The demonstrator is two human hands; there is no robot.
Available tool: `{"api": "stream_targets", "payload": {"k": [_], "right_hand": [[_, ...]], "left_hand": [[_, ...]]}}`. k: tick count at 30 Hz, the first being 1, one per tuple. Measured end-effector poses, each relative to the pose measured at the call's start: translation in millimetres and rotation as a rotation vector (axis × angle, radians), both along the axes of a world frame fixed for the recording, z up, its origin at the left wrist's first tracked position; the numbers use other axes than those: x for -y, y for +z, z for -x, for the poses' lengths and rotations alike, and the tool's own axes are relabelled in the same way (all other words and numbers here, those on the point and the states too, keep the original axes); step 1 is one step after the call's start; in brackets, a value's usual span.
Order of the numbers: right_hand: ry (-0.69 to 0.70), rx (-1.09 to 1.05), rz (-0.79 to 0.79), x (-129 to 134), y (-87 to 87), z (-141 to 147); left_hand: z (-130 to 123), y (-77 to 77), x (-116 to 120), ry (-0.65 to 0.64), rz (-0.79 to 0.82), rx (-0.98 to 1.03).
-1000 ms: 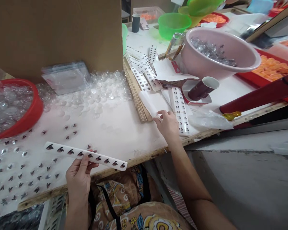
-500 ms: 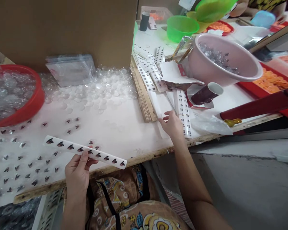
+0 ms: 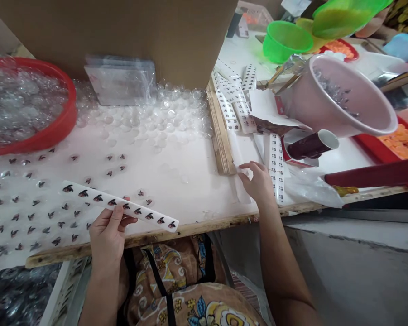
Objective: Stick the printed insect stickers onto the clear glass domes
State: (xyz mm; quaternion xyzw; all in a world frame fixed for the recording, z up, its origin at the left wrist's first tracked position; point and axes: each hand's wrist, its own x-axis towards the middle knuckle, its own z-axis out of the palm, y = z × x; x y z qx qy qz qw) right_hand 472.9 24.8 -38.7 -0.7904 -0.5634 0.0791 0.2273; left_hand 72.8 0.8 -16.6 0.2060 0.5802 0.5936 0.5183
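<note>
My left hand [image 3: 110,228] pinches a white strip [image 3: 163,220] printed with a row of small dark-and-red eye-like pictures, held slanting over the table's front edge. My right hand [image 3: 257,181] is over white backing paper [image 3: 239,149], just right of a wooden bar [image 3: 221,140]. Its thumb and forefinger are close together; whether anything thin lies between them I cannot make out. Right of that hand lies a printed sticker sheet [image 3: 276,167]. Clear round discs bearing the same pictures [image 3: 30,230] are spread at the left, and plain clear discs [image 3: 163,113] are piled at the back.
A red basin [image 3: 71,108] of clear discs stands at the left, below a cardboard wall [image 3: 122,31]. At the right are a dark cup [image 3: 309,146], a pink basin [image 3: 302,99], a green bowl [image 3: 281,45] and red trays. A person's arm shows at the far top right.
The view has shifted, so the table things sit further right. My right hand has moved slightly over the backing paper, its thumb and forefinger extended. My left hand still holds the strip.
</note>
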Motion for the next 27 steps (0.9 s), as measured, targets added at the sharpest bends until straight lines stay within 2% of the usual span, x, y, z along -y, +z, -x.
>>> {"api": "stream_targets", "payload": {"k": [5, 9, 12, 14, 17, 19, 20, 22, 23, 25, 27], "right_hand": [[-0.106, -0.002, 0.102, -10.8, 0.4, 3.8], [-0.054, -0.009, 0.059, -16.1, -6.7, -0.7], [0.003, -0.005, -0.039, -15.7, -1.9, -2.4], [-0.026, 0.021, -0.166, -16.4, 10.2, 6.2], [0.011, -0.062, -0.267, -20.0, 35.8, 45.7], [0.211, -0.232, -0.204, -22.2, 49.9, 89.2], [0.348, -0.332, -0.115, -22.9, 54.0, 113.5], [0.648, -0.551, 0.133, -23.4, 55.8, 160.5], [0.744, -0.637, 0.236, -23.4, 54.2, 180.7], [0.785, -0.722, 0.336, -24.0, 49.0, 210.7], [0.780, -0.744, 0.344, -26.9, 45.1, 227.0]], "left_hand": [[7.1, -3.7, -0.8, -0.002, 0.010, 0.010], [9.6, -5.9, -2.2, 0.000, 0.022, 0.004], [11.2, -4.6, -3.5, 0.015, 0.032, 0.004], [12.7, -3.8, -4.6, 0.023, 0.024, 0.021], [14.6, -3.6, -5.6, 0.042, 0.001, 0.012], [14.9, -3.1, -5.1, 0.073, -0.015, -0.019], [14.9, -2.5, -4.3, 0.095, -0.029, -0.035], [15.1, -0.5, -1.8, 0.141, -0.065, -0.057], [15.5, 0.7, -0.2, 0.163, -0.084, -0.061], [16.9, 3.1, 3.0, 0.206, -0.112, -0.060], [18.6, 4.1, 5.2, 0.217, -0.118, -0.045]]}}
